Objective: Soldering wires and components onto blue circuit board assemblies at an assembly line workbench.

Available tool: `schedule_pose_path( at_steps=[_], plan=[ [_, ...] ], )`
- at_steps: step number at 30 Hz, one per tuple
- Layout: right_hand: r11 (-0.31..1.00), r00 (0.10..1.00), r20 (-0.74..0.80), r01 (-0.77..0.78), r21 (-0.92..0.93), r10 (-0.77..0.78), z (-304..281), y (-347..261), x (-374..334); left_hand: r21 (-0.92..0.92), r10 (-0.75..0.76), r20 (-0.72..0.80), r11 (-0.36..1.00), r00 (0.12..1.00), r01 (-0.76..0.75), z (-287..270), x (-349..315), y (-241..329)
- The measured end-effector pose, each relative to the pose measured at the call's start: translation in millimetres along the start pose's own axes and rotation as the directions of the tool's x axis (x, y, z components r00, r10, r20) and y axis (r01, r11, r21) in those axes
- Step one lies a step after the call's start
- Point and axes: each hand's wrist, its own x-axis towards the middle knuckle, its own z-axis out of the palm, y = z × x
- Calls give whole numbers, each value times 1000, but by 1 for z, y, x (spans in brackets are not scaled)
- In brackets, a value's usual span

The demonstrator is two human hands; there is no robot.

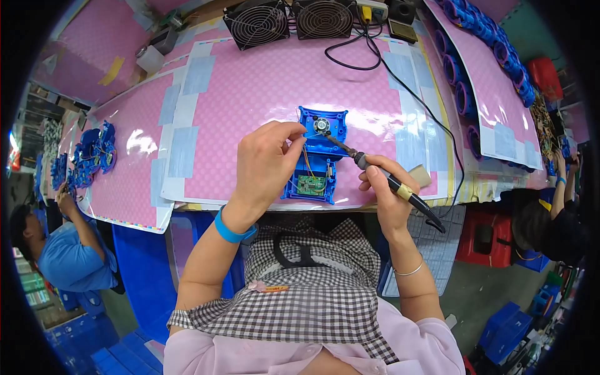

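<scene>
My right hand point(390, 190) grips a soldering iron point(360, 160) like a pen, its tip pointing up and left at a small round speaker point(322, 125). The speaker sits in the upper half of a blue plastic housing point(339, 117). Below it, the lower half holds a green circuit board point(311, 185), joined by thin coloured wires point(307, 160). My left hand point(265, 156) is closed in a pinch at the housing's left edge, on what looks like a thin wire. Its fingertips partly hide that spot. Whether the iron's tip touches the speaker is hard to tell.
Two black fans point(256, 25) stand at the far edge. The iron's black cord point(455, 147) runs down the right side. A beige pad point(419, 175) lies beside my right hand. Blue housings point(95, 150) pile up at left; more line the right. Co-workers point(72, 256) sit at both sides.
</scene>
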Motion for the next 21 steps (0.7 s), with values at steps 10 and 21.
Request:
schedule_pose_path(
  at_steps=[10, 21],
  plan=[
    [999, 1000, 22, 20, -42, -19, 0, 2, 2, 46, 22, -17, 999, 1000, -21, 6, 1, -3],
    [977, 996, 0, 88, -194, -90, -23, -8, 12, 105, 119, 18, 987, 993, -120, 13, 1, 12]
  ],
)
